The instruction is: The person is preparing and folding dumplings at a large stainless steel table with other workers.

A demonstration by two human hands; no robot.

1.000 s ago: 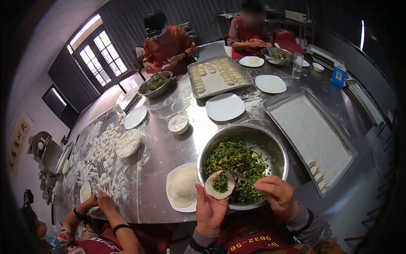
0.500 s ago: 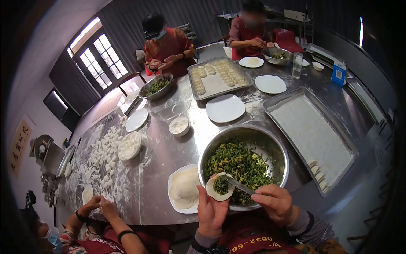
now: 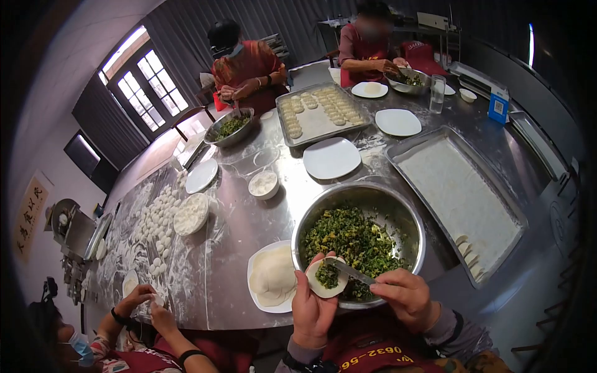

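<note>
My left hand [image 3: 313, 311] cups a round dumpling wrapper [image 3: 331, 290] with a heap of chopped green filling [image 3: 326, 275] on it. My right hand [image 3: 404, 297] grips a flat metal spatula [image 3: 349, 270], its tip against the filling on the wrapper. Just behind both hands stands a large steel bowl [image 3: 419, 248] with green and yellow chopped filling [image 3: 348, 239] in it. Left of my left hand, a white plate [image 3: 251, 287] bears a stack of wrappers [image 3: 273, 278].
On the right lies a metal tray [image 3: 463, 193] with several dumplings [image 3: 467, 255] at its near corner. A fuller tray [image 3: 320, 127] stands farther back. Dough pieces [image 3: 160, 214] and a flour bowl [image 3: 190, 214] are on the left. Co-workers' hands [image 3: 146, 304] work nearby.
My hands keep nearly the same place, with the spatula still at the filling. The co-worker at the back right has reached into a bowl; the back-left co-worker's hands have shifted slightly.
</note>
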